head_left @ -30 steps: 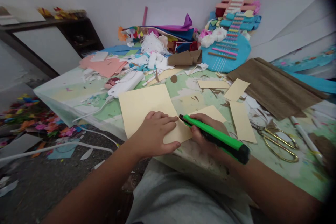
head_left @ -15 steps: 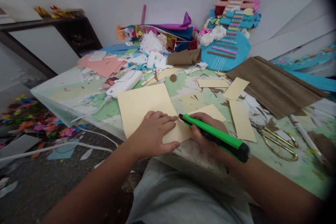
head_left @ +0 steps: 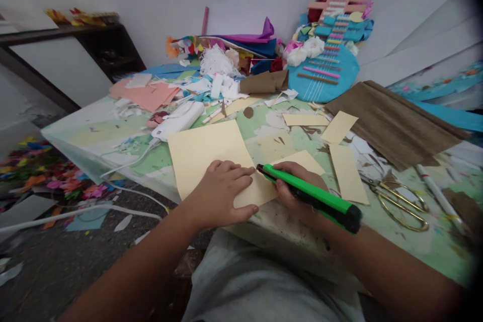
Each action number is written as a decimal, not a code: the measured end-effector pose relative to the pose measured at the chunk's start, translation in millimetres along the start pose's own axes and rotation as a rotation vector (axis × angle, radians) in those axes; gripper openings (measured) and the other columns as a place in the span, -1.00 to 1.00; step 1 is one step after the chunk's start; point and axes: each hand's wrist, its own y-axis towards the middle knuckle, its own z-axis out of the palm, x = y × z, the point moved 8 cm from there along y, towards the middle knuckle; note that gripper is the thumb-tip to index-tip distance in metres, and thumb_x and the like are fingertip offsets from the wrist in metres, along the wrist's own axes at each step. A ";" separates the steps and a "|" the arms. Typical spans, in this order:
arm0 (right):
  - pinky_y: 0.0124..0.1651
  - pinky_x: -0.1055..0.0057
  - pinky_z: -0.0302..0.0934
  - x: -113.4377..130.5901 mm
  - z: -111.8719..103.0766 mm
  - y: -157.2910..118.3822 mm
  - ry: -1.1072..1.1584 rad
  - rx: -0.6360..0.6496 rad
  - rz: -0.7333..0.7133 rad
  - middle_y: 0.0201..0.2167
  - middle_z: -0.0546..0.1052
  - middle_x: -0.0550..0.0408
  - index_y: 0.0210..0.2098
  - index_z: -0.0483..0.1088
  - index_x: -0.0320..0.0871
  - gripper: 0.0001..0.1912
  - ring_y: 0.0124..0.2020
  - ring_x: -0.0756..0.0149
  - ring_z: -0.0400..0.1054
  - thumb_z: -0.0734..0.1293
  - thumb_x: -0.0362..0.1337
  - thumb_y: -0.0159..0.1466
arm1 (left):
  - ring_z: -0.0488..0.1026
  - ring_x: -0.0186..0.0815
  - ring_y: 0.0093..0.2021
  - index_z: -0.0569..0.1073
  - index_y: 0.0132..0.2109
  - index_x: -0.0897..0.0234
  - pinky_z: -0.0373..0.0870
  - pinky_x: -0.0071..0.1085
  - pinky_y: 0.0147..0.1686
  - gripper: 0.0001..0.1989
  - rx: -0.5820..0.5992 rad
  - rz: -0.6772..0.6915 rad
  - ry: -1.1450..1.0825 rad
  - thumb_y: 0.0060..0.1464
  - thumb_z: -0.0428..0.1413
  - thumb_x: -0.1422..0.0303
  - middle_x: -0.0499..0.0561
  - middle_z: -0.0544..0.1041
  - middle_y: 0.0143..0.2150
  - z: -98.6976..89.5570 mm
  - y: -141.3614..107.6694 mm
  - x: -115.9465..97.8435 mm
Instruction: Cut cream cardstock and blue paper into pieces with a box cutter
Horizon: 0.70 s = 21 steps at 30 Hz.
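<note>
Left hand (head_left: 226, 193) spread flat, palm down, on the large cream sheet (head_left: 206, 146), thumb held out from the fingers; grips nothing, just presses on the paper. Right hand (head_left: 292, 186) closed round a green-and-black cutter (head_left: 313, 193), its dark tip pointing left at the sheet's right edge, just beside the left fingertips; can't tell if the tip touches paper, blade not clear. Sheet lies at the near edge of the covered table (head_left: 90, 121), in front of the person, lower part under the left hand. A cream offcut (head_left: 302, 159) sits partly behind the right hand; a long cream strip (head_left: 349, 173) right of it, two smaller cream pieces (head_left: 339, 127) beyond. Gold-handled scissors (head_left: 402, 204) lie right of the strip, white marker (head_left: 439, 196) further right, large brown sheet (head_left: 394, 123) above them. White corded device (head_left: 181, 119) near the cream sheet's upper left, pink paper (head_left: 151, 94) behind it. At the back: folded brown paper (head_left: 260, 83), heap of white shreds (head_left: 217, 63), blue guitar-shaped craft (head_left: 326, 73) leaning toward the wall. Colorful paper pile (head_left: 56, 171) on the floor, left.
</note>
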 end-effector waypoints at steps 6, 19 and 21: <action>-0.38 0.51 0.25 0.5 2.1 0.0 0.001 -0.002 -0.020 -0.35 0.52 0.12 -0.21 0.28 -0.10 -0.76 -0.40 0.37 0.42 0.21 -0.33 0.10 | 0.22 -0.05 0.00 0.39 -0.05 0.22 0.04 -0.06 -0.05 -0.52 0.001 -0.002 -0.003 -0.04 0.01 0.03 0.00 0.32 0.13 0.7 -0.4 -0.1; -0.36 0.47 0.27 0.3 1.8 -1.1 0.027 -0.015 -0.045 -0.34 0.53 0.11 -0.22 0.27 -0.09 -0.77 -0.38 0.34 0.43 0.22 -0.35 0.09 | 0.23 -0.05 0.00 0.40 -0.06 0.20 0.05 -0.06 -0.05 -0.52 -0.013 0.002 0.002 -0.05 0.01 0.02 0.02 0.34 0.11 0.3 -0.7 0.1; -0.36 0.47 0.27 0.4 1.9 -1.4 0.029 -0.019 -0.045 -0.34 0.53 0.10 -0.22 0.27 -0.09 -0.77 -0.37 0.34 0.43 0.22 -0.35 0.09 | 0.24 -0.05 -0.01 0.41 -0.06 0.20 0.06 -0.06 -0.06 -0.52 -0.014 0.006 0.005 -0.05 0.00 0.01 0.02 0.33 0.12 1.0 -0.6 0.3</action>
